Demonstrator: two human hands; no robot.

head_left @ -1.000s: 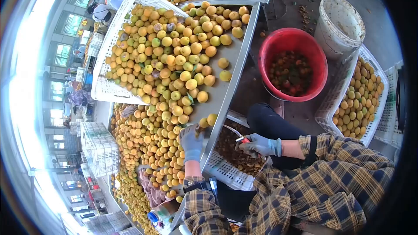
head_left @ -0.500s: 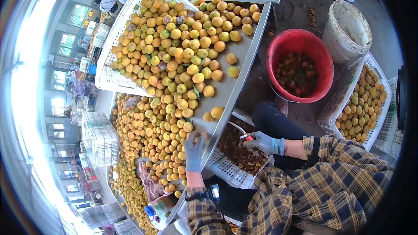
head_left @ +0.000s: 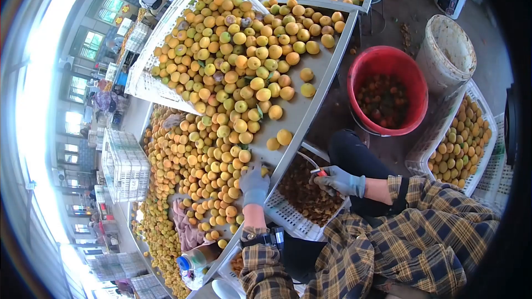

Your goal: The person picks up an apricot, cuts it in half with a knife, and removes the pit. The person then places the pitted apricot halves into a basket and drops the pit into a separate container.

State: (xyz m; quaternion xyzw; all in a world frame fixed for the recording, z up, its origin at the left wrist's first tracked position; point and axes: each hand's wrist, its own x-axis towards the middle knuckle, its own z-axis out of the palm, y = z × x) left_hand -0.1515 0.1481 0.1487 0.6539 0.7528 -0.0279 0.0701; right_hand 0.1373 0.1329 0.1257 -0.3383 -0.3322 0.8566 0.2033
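Observation:
Gloved in grey-blue, my left hand [head_left: 255, 184] is at the metal table's [head_left: 318, 112] near edge, beside the heap of yellow-orange fruit [head_left: 213, 152]. Its fingers are bent together; what they hold, if anything, is too small to make out. My right hand [head_left: 341, 181], in a matching glove, is closed on a small red-handled tool [head_left: 320, 173] with a thin pale tube running from it. Below that tool is a white crate [head_left: 292, 217] with brown pieces [head_left: 310, 191] in it. Two loose fruits [head_left: 279, 139] lie on the table beyond my left hand.
A tilted white crate [head_left: 141, 86] spills fruit onto the table. Right of the table stand a red bucket [head_left: 418, 112] with discarded fruit, a stained white bucket [head_left: 441, 50] and a crate of fruit [head_left: 463, 144]. A bottle [head_left: 200, 257] and pink cloth [head_left: 185, 227] lie at the lower left.
The camera view has shifted, moving the table and buckets rightward in the picture. My left hand stays by the table edge with its fingers changed in pose. My right hand keeps hold of the tool.

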